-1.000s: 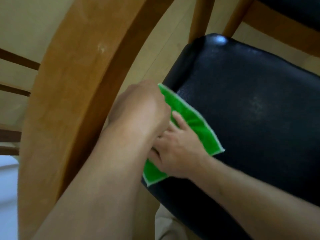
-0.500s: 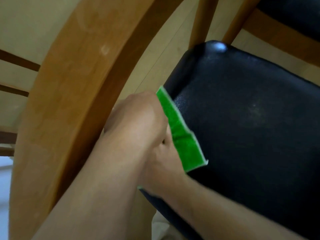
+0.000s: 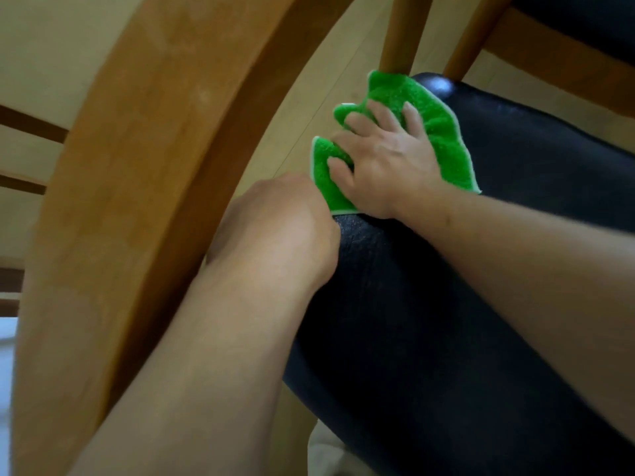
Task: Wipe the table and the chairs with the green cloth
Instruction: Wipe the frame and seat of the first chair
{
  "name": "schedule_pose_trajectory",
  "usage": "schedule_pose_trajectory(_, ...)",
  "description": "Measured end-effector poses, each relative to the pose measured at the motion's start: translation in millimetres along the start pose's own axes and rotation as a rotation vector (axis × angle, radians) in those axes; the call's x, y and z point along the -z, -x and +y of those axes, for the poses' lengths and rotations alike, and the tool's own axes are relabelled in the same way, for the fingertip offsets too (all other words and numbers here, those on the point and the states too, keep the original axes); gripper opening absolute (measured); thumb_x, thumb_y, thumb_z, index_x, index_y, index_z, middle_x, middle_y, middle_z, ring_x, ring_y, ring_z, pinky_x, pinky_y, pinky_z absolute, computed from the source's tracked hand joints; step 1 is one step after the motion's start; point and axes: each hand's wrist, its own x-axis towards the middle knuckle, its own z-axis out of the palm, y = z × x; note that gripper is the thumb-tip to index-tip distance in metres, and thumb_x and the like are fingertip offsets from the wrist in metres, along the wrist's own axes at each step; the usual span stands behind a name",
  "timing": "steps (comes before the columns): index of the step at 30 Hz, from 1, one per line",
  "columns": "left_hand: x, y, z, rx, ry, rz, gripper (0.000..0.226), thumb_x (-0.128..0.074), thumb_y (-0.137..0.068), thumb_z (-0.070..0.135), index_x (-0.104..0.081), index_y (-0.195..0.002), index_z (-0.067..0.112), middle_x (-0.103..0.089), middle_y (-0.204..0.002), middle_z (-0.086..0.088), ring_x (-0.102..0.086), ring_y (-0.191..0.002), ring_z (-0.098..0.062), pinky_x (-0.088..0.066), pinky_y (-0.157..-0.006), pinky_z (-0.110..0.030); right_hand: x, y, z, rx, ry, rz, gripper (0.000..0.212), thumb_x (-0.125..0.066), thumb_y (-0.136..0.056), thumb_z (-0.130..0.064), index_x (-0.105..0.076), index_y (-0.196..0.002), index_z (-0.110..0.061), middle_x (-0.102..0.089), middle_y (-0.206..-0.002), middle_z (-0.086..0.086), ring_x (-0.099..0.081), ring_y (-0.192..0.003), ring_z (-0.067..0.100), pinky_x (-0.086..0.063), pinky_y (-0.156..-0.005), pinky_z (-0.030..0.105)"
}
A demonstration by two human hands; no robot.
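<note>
The green cloth (image 3: 436, 132) lies bunched on the far left corner of the chair's black seat (image 3: 481, 304). My right hand (image 3: 381, 163) presses down on the cloth with spread fingers. My left hand (image 3: 275, 228) sits at the seat's left edge, just short of the cloth's near corner. Its fingers curl down out of sight, so what they hold is hidden. The chair's curved wooden backrest (image 3: 137, 201) rises on the left.
Wooden legs (image 3: 398, 32) of another chair stand just beyond the cloth, and that chair's dark seat (image 3: 584, 18) is at the top right. Pale wooden floor (image 3: 309, 108) shows between backrest and seat.
My right hand has slid the cloth along the seat's left edge to the far corner, where it now lies bunched. The left hand stayed near the seat's edge.
</note>
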Motion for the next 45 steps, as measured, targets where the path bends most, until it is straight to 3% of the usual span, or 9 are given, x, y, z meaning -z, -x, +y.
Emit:
schedule_pose_trajectory(5, -3, -5, 4, -0.016, -0.048, -0.011, 0.024, -0.044, -0.097, 0.026, -0.059, -0.114, 0.019, -0.06, -0.099, -0.007, -0.057, -0.092, -0.027, -0.046, -0.083, -0.04, -18, 96, -69, 0.01, -0.076, -0.007, 0.061, -0.03, -0.093, -0.051, -0.025, -0.151, -0.03, -0.023, -0.16, 0.003, -0.007, -0.148, 0.037, -0.004, -0.115, 0.063)
schedule_pose_trajectory(10, -15, -4, -7, -0.045, 0.004, -0.039, 0.037, -0.037, -0.101, 0.035, -0.048, -0.135, 0.026, -0.054, -0.134, -0.004, -0.05, -0.115, -0.022, -0.036, -0.1, -0.037, -39, 208, -97, 0.254, -0.083, -0.179, 0.049, -0.044, -0.082, -0.052, -0.059, -0.128, -0.044, -0.048, -0.145, -0.008, -0.045, -0.134, 0.023, -0.034, -0.106, 0.051)
schedule_pose_trajectory(14, -18, 0, -7, -0.069, -0.056, -0.004, 0.042, -0.034, -0.099, 0.041, -0.04, -0.14, 0.032, -0.051, -0.139, 0.001, -0.044, -0.129, -0.021, -0.03, -0.11, -0.041, -36, 223, -54, 0.341, -0.136, -0.199, 0.048, -0.045, -0.082, -0.056, -0.057, -0.128, -0.049, -0.05, -0.142, -0.015, -0.046, -0.133, 0.014, -0.032, -0.108, 0.042)
schedule_pose_trajectory(22, -19, 5, 4, -0.044, -0.101, -0.006, 0.043, -0.033, -0.102, 0.036, -0.038, -0.143, 0.025, -0.047, -0.142, -0.009, -0.042, -0.13, -0.032, -0.029, -0.111, -0.048, -9, 107, 69, -0.246, -0.089, -0.012, 0.063, -0.011, -0.093, -0.062, -0.007, -0.152, -0.04, -0.002, -0.163, -0.006, 0.001, -0.149, 0.022, 0.001, -0.117, 0.05)
schedule_pose_trajectory(25, -20, 4, 4, -0.055, -0.123, -0.004, 0.043, -0.033, -0.102, 0.036, -0.038, -0.143, 0.025, -0.049, -0.14, -0.009, -0.044, -0.128, -0.032, -0.032, -0.109, -0.048, -13, 108, 60, -0.365, -0.07, -0.019, 0.065, -0.009, -0.092, -0.064, -0.004, -0.152, -0.04, 0.002, -0.163, -0.003, 0.005, -0.149, 0.026, 0.003, -0.116, 0.054)
schedule_pose_trajectory(31, -25, 5, 9, -0.091, -0.108, -0.027, 0.045, -0.039, -0.1, 0.036, -0.039, -0.144, 0.025, -0.05, -0.141, -0.007, -0.045, -0.13, -0.03, -0.032, -0.109, -0.047, -43, 226, -46, -0.174, -0.123, 0.003, 0.069, -0.044, -0.086, -0.057, -0.035, -0.149, -0.03, -0.024, -0.159, 0.009, -0.017, -0.145, 0.041, -0.014, -0.113, 0.062)
schedule_pose_trajectory(37, -32, 8, 13, -0.117, -0.203, -0.049, 0.052, -0.041, -0.099, 0.041, -0.031, -0.149, 0.027, -0.044, -0.147, -0.005, -0.042, -0.133, -0.027, -0.035, -0.107, -0.04, -52, 266, -45, 0.043, -0.171, -0.052, 0.062, -0.05, -0.08, -0.053, -0.049, -0.14, -0.037, -0.042, -0.15, -0.004, -0.039, -0.138, 0.024, -0.028, -0.108, 0.051)
schedule_pose_trajectory(41, -44, 15, 23, -0.192, -0.291, -0.078, 0.057, -0.036, -0.1, 0.043, -0.021, -0.152, 0.027, -0.036, -0.152, -0.003, -0.041, -0.134, -0.026, -0.037, -0.106, -0.04, -34, 233, 26, -0.148, -0.159, 0.009, 0.063, -0.04, -0.087, -0.052, -0.039, -0.147, -0.031, -0.034, -0.155, 0.0, -0.032, -0.142, 0.028, -0.017, -0.112, 0.053)
schedule_pose_trajectory(45, -59, 28, 35, -0.299, -0.367, -0.07, 0.06, -0.032, -0.1, 0.044, -0.012, -0.153, 0.024, -0.024, -0.158, -0.001, -0.03, -0.141, -0.02, -0.032, -0.11, -0.042, -15, 192, 115, -0.444, -0.103, -0.003, 0.067, -0.023, -0.091, -0.059, -0.013, -0.153, -0.035, -0.007, -0.163, -0.002, -0.005, -0.149, 0.026, -0.003, -0.116, 0.053)
